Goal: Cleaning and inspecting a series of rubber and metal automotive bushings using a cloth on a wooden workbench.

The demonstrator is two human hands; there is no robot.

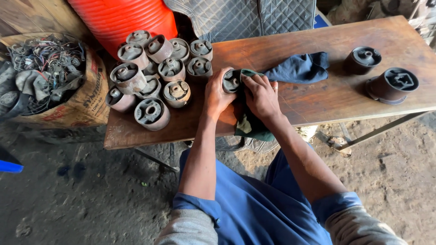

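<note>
Both forearms reach forward from rolled blue sleeves over the near edge of a long wooden table [318, 97]. The left hand [217, 96] is closed around a round metal bushing [231, 81], gripping it on its left side with the thumb over the top, so that the open face of the part looks up at the camera. The right hand [262, 97] lies flat with its fingers together, pressing a dark green rag [249, 124] against the right side of the bushing; a ring shows on one finger. The bushing sits just in from the table's near edge, a little left of the middle. The rag hangs down over the near edge, and a dark blue cloth [302, 67] lies just beyond the right hand. To the far left a cluster of rusty bushings [154, 72] stands close-packed, and two dark bushings [381, 75] stand well apart at the right end. Most of the held bushing is hidden by the two hands and the rag, so its lower body cannot be made out. At the left, a cardboard box of tangled wires [50, 79] is partly cut off, and an orange ribbed container [122, 18] is cropped by the top edge.
</note>
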